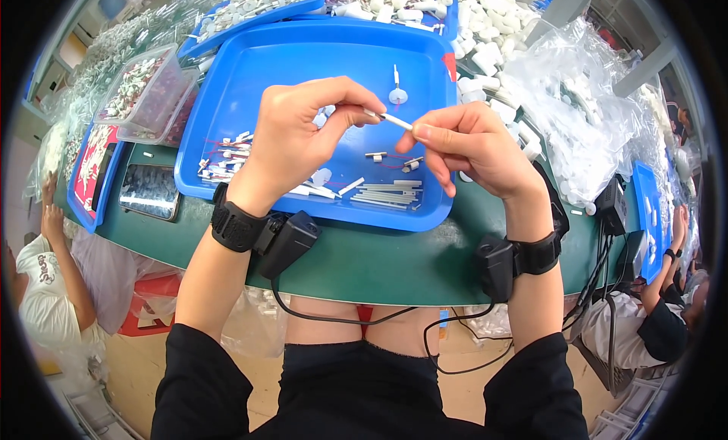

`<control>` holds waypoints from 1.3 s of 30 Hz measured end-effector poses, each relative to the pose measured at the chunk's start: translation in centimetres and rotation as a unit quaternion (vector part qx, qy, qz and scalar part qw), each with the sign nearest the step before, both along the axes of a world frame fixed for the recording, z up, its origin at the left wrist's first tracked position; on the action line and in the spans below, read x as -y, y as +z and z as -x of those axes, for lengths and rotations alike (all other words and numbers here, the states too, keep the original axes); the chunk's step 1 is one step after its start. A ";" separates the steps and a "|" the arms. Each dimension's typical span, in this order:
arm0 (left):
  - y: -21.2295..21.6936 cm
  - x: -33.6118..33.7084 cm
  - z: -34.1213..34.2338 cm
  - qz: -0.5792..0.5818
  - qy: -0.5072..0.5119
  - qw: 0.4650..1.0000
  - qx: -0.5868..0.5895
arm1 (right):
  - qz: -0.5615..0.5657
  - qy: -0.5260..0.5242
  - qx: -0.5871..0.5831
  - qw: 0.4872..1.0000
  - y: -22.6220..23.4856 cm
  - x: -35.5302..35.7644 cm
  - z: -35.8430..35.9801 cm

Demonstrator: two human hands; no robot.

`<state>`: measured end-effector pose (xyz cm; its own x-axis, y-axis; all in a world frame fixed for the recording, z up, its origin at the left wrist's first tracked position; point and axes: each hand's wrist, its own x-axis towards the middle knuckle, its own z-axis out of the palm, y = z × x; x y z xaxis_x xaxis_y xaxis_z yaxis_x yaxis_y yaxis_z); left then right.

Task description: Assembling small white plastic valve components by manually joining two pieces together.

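Blue tray [250, 83] on green worktop [364, 258] holds white rods [387, 193] and small parts. Left hand [292, 133] and right hand [470, 144] pinch one thin white stick [394, 121] between fingertips.

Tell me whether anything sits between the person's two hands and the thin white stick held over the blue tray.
Nothing visible does. The left hand and right hand both pinch the thin white stick directly with their fingers, above the blue tray. The small white parts lie lower down on the tray, clear of the grip.
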<state>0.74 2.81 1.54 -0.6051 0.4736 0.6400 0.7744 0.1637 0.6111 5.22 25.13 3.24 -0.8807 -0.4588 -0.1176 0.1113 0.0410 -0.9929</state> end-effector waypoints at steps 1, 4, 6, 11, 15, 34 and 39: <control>-0.1 -0.1 0.1 -0.016 -0.005 1.000 -0.002 | 0.006 0.012 0.015 1.000 -0.1 -0.2 0.1; -0.2 0.0 0.2 -0.014 -0.005 1.000 -0.005 | 0.021 0.020 0.032 0.999 -0.4 -0.1 0.2; -0.3 0.0 0.3 -0.009 0.006 1.000 -0.001 | 0.029 0.018 0.035 0.999 -0.7 0.3 0.2; -0.3 0.1 0.4 0.004 0.060 0.998 0.035 | -0.116 -0.144 -0.213 0.959 -1.3 1.3 0.2; -0.3 0.1 0.4 -0.004 0.056 0.996 0.073 | -0.168 -0.139 -0.237 0.947 -1.6 0.9 0.3; -1.0 -0.1 0.7 -0.031 0.048 0.998 0.034 | -0.122 -0.163 -0.247 0.947 -2.1 2.1 -0.2; -1.1 0.0 0.8 -0.032 0.038 0.998 0.027 | -0.007 -0.098 -0.137 0.986 -2.3 2.2 0.2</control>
<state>-0.07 2.80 0.47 -0.6718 0.3840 0.6334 0.7272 0.1797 0.6625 5.00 22.98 0.99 -0.9519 -0.2770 0.1312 -0.1534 0.0598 -0.9864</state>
